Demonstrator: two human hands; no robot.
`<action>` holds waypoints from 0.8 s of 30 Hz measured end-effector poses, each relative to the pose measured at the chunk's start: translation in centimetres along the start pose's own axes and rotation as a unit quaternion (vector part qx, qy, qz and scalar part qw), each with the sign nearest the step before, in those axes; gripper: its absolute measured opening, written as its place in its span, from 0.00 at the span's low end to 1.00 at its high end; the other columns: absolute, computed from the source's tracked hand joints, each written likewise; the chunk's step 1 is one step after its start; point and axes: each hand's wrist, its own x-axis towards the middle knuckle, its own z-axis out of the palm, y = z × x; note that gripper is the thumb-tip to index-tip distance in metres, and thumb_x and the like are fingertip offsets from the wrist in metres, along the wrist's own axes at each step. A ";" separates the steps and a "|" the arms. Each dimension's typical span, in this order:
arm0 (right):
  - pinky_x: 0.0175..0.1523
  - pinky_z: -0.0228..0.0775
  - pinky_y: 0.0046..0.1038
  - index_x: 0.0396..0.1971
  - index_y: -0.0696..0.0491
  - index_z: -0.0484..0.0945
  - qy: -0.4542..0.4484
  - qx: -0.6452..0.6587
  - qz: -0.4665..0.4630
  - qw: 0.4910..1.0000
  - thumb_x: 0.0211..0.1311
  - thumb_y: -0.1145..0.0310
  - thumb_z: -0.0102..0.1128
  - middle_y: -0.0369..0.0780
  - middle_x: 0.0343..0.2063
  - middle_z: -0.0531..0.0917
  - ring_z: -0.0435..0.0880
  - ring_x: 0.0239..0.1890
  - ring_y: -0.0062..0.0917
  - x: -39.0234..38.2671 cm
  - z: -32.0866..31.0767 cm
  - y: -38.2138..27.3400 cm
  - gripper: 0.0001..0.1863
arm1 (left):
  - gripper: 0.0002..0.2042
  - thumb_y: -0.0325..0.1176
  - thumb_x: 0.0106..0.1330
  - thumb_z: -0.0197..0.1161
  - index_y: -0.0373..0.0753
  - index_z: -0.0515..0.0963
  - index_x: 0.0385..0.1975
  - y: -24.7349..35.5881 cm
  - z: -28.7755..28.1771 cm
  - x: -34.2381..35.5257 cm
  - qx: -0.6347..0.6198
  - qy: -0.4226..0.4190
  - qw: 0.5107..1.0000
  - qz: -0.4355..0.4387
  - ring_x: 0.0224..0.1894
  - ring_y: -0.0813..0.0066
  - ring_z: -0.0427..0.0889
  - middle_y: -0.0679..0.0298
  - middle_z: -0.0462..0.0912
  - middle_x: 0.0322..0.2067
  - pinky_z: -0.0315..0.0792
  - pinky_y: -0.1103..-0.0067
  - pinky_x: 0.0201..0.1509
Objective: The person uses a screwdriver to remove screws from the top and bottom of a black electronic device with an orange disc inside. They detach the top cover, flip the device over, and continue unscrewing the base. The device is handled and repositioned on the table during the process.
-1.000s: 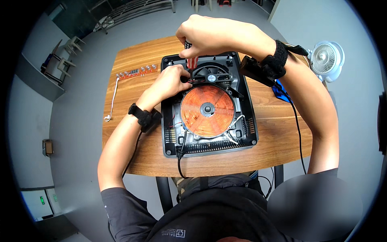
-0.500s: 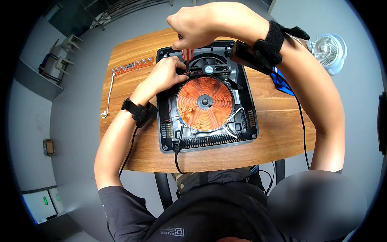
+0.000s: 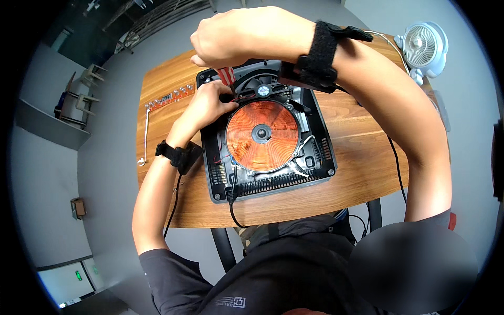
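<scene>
An open induction cooker housing lies on the table, its round copper coil in the middle and a black fan at the back. My right hand is closed on a red-and-white striped screwdriver handle, held upright but tilted at the rear left of the housing. My left hand is closed beside the screwdriver's lower part, near red and black wires by the fan; exactly what its fingertips grip is hidden.
On the wooden table, a small orange circuit board with a white lead sits at the left. A white desk fan stands at the back right. A black power cord runs off the near edge.
My right hand and the screwdriver handle have moved leftward, the handle tilting further. My left hand stays at the same corner beside the fan.
</scene>
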 end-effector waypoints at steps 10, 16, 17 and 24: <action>0.51 0.79 0.45 0.64 0.57 0.67 -0.052 0.032 -0.010 0.998 0.66 0.63 0.60 0.54 0.39 0.88 0.87 0.47 0.49 2.3 1.0 1.4 0.29 | 0.19 0.35 0.55 0.76 0.31 0.87 0.45 -0.5 0.4 0.2 -0.012 0.014 1.000 0.015 0.44 0.53 0.88 0.45 0.88 0.39 0.78 0.66 0.53; 0.52 0.82 0.41 0.41 0.59 0.87 -0.007 0.023 -0.006 1.000 0.69 0.56 0.55 0.51 0.40 0.89 0.90 0.45 0.45 2.3 1.6 0.1 0.21 | 0.16 0.32 0.55 0.76 0.29 0.86 0.41 0.2 -0.1 -0.2 0.004 -0.014 0.999 -0.044 0.47 0.50 0.86 0.47 0.86 0.43 0.77 0.66 0.56; 0.52 0.82 0.42 0.43 0.59 0.87 -0.013 0.033 0.000 0.999 0.68 0.56 0.56 0.52 0.41 0.89 0.89 0.46 0.45 2.2 1.5 -0.1 0.21 | 0.17 0.33 0.55 0.76 0.30 0.86 0.41 0.0 -0.1 -0.4 0.002 -0.006 1.000 -0.031 0.46 0.51 0.86 0.47 0.86 0.41 0.77 0.66 0.55; 0.50 0.80 0.45 0.61 0.62 0.67 -0.091 0.071 0.031 0.993 0.66 0.59 0.64 0.56 0.40 0.87 0.87 0.48 0.49 2.7 1.1 0.9 0.31 | 0.16 0.31 0.55 0.76 0.29 0.86 0.41 0.1 0.0 -0.1 0.005 0.006 1.000 0.011 0.49 0.50 0.86 0.48 0.86 0.45 0.78 0.66 0.57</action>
